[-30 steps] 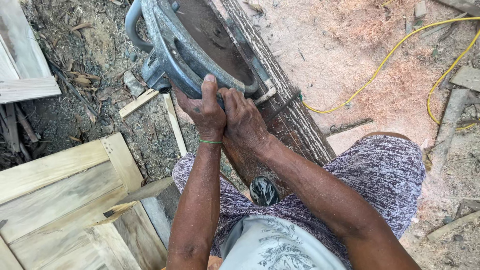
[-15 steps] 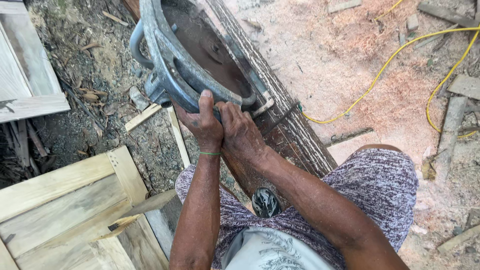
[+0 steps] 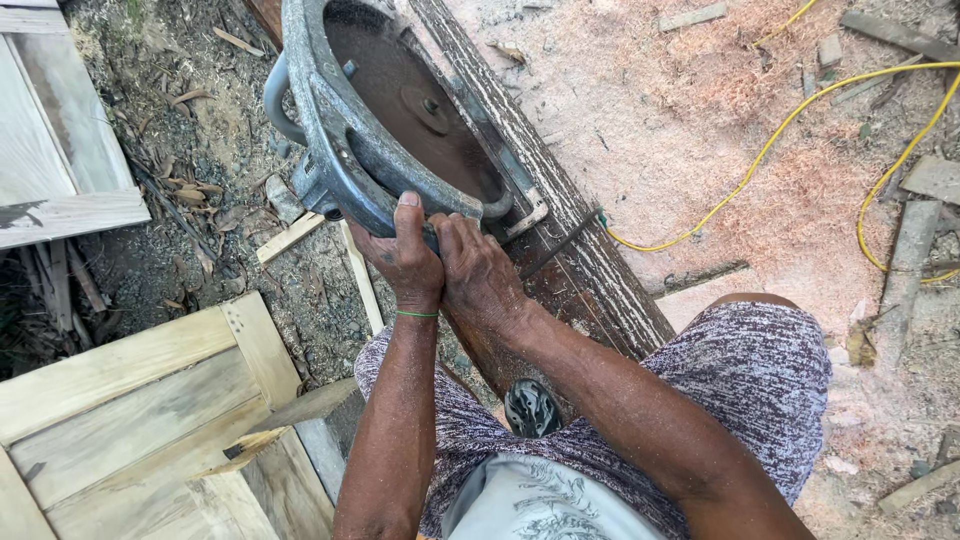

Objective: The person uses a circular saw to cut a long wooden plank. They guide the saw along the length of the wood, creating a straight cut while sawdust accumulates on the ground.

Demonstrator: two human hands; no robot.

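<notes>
On dark plank (image 3: 590, 270), near its edge closest to person: circular saw (image 3: 385, 120), rusty blade exposed. Left hand (image 3: 405, 255), right hand (image 3: 480, 270) both clenched round saw's rear handle. Judgement: keep 2-handed hold firm, blade along plank, yellow cable (image 3: 760, 150) away from cut.

Big grey circular saw (image 3: 350, 130), rusty blade disc showing inside its guard, sits tilted just ahead of both hands. Beneath it, a dark weathered plank (image 3: 590, 260) runs diagonally under the hands.
</notes>
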